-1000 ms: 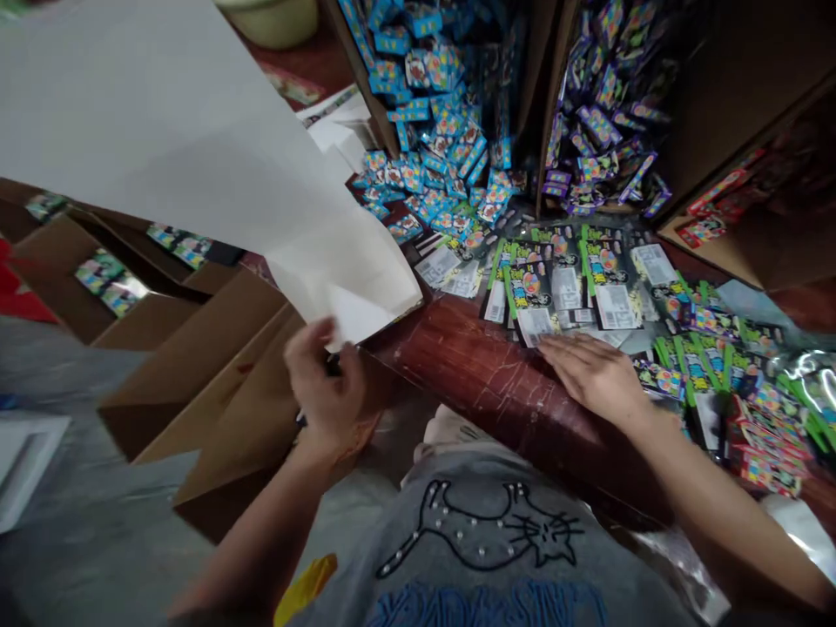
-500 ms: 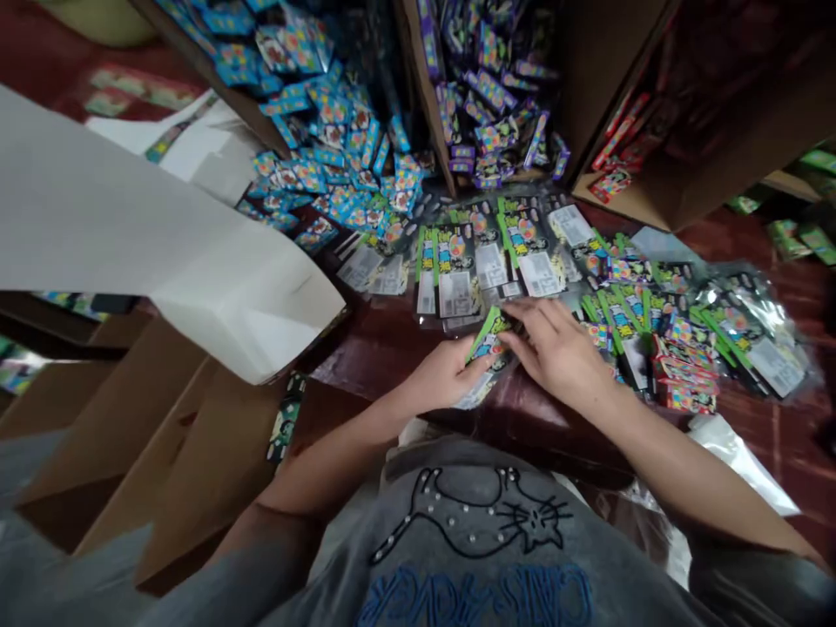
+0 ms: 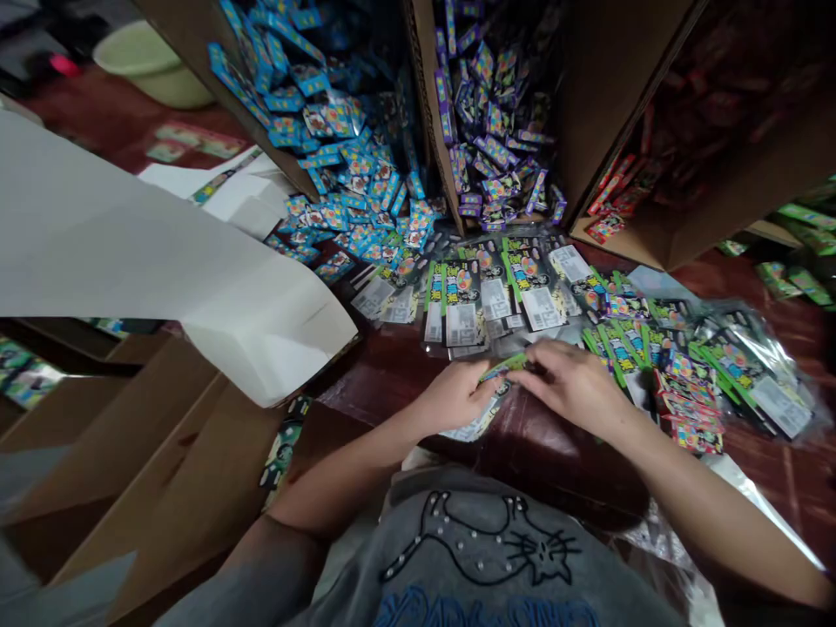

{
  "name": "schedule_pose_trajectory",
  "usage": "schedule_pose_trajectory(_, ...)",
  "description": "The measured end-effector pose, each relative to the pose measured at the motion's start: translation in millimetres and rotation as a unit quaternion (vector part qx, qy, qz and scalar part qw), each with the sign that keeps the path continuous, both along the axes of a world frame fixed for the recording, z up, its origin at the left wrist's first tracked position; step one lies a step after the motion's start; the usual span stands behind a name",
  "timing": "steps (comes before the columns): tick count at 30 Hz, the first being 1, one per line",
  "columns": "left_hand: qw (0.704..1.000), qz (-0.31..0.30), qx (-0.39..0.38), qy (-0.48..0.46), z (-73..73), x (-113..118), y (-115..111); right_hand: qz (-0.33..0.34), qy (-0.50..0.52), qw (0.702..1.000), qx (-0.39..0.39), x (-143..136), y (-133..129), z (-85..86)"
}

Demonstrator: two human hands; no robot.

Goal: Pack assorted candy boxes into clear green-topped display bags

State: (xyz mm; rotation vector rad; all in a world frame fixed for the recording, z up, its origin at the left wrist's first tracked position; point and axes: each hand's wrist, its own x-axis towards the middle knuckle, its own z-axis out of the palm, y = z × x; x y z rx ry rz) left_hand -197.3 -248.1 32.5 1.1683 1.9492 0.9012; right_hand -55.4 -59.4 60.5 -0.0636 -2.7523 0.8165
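Observation:
A black printed plastic pouch with a green top strip (image 3: 504, 367) is held low over the dark red table, close to my body. My left hand (image 3: 454, 399) is closed around its side, and its pale lower part shows beneath the fingers. At the green top, the fingers of my right hand (image 3: 575, 383) are pinched on the pouch's edge; the exact fingertip contact is partly hidden. Just beyond my hands lie several similar flat pouches (image 3: 462, 300) with white labels. More pouches (image 3: 751, 374) lie to the right, beside a stack of small red packets (image 3: 689, 405).
Open cardboard boxes at the back spill blue packets (image 3: 353, 174), purple packets (image 3: 500, 152) and red packets (image 3: 610, 222). A large white sheet (image 3: 274, 322) juts in from the left above brown cartons (image 3: 163, 453). A pale basin (image 3: 153, 65) stands far left.
The pouch's green strip has turned from steeply slanted to nearly level between my hands. Everything sits slightly lower in view as the head camera has tilted.

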Motion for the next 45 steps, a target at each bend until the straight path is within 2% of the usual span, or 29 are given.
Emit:
schedule_pose_trajectory(2,0.998,-0.024,0.005,-0.049,-2.7,0.3,-4.2,0.095,-0.088,0.991,-0.039,3.4,7.4,8.5)
schedule_pose_trajectory(4,0.991,-0.064,0.016,-0.118,-6.2,1.2,-10.0,0.192,-0.156,0.963,-0.109,6.9,17.4,16.3)
schedule_pose_trajectory(6,0.984,-0.066,0.023,-0.163,-10.4,3.1,-16.0,0.24,-0.183,0.939,-0.167,9.8,24.2,19.2)
schedule_pose_trajectory(7,0.984,-0.04,0.028,-0.17,-12.5,4.4,-18.3,0.218,-0.172,0.944,-0.18,11.1,24.3,17.7)
schedule_pose_trajectory(8,0.985,0.002,0.034,-0.167,-14.7,6.2,-19.8,0.159,-0.147,0.958,-0.186,12.2,21.4,13.9)
schedule_pose_trajectory(10,0.98,0.105,0.063,-0.16,-19.0,11.4,-19.7,-0.027,-0.082,0.977,-0.195,13.2,6.0,-0.1)
schedule_pose_trajectory(11,0.971,0.152,0.084,-0.165,-21.3,14.9,-18.1,-0.115,-0.063,0.969,-0.21,13.0,-5.7,-9.6)
schedule_pose_trajectory(13,0.95,0.222,0.123,-0.18,-26.8,23.3,-13.3,-0.218,-0.079,0.942,-0.243,10.8,-33.5,-30.7)
schedule_pose_trajectory(15,0.937,0.275,0.139,-0.165,-34.6,31.5,-8.8,-0.271,-0.1,0.931,-0.224,7.1,-59.8,-51.0)
schedule_pose_trajectory(17,0.94,0.299,0.128,-0.108,-44.4,36.3,-7.7,-0.324,-0.089,0.927,-0.166,3.3,-77.1,-67.7)
schedule_pose_trajectory(19,0.947,0.298,0.11,-0.054,-54.8,36.4,-10.7,-0.367,-0.059,0.919,-0.134,1.1,-82.5,-80.6)
schedule_pose_trajectory(21,0.947,0.304,0.097,-0.04,-63.7,33.4,-15.4,-0.382,-0.036,0.913,-0.138,0.4,-79.3,-90.2)
schedule_pose_trajectory(24,0.935,0.337,0.095,-0.065,-69.5,28.2,-19.3,-0.383,-0.002,0.91,-0.157,-0.9,-72.7,-99.8)
schedule_pose_trajectory(27,0.924,0.299,0.152,-0.182,-65.7,25.1,-16.4,-0.368,0.019,0.911,-0.183,-4.3,-75.6,-103.5)
schedule_pose_trajectory(29,0.912,0.239,0.181,-0.281,-60.9,23.6,-12.5,-0.347,0.014,0.917,-0.196,-6.3,-80.0,-101.9)
schedule_pose_trajectory(30,0.911,0.221,0.179,-0.3,-58.7,22.8,-10.7,-0.325,0.002,0.924,-0.203,-6.7,-81.2,-99.6)
schedule_pose_trajectory(32,0.928,0.229,0.144,-0.257,-55.2,20.9,-8.1,-0.274,-0.019,0.942,-0.192,-6.2,-79.2,-91.2)
schedule_pose_trajectory(35,0.958,0.229,0.089,-0.146,-49.8,17.2,-8.7,-0.252,0.028,0.965,-0.067,-4.2,-64.4,-69.2)
schedule_pose_trajectory(37,0.976,0.168,0.069,-0.118,-44.3,15.1,-11.3,-0.23,0.092,0.969,0.028,-4.7,-50.7,-50.7)
schedule_pose_trajectory(39,0.988,0.102,0.055,-0.099,-37.5,14.1,-14.2,-0.149,0.1,0.98,0.082,-8.0,-38.3,-32.5)
schedule_pose_trajectory(42,0.995,0.054,0.031,-0.072,-29.3,13.8,-17.5,-0.049,0.017,0.993,0.104,-15.5,-21.7,-9.0)
schedule_pose_trajectory(45,0.993,0.046,0.014,-0.104,-26.3,12.7,-19.8,0.051,-0.08,0.993,0.066,-18.1,-1.9,9.9)
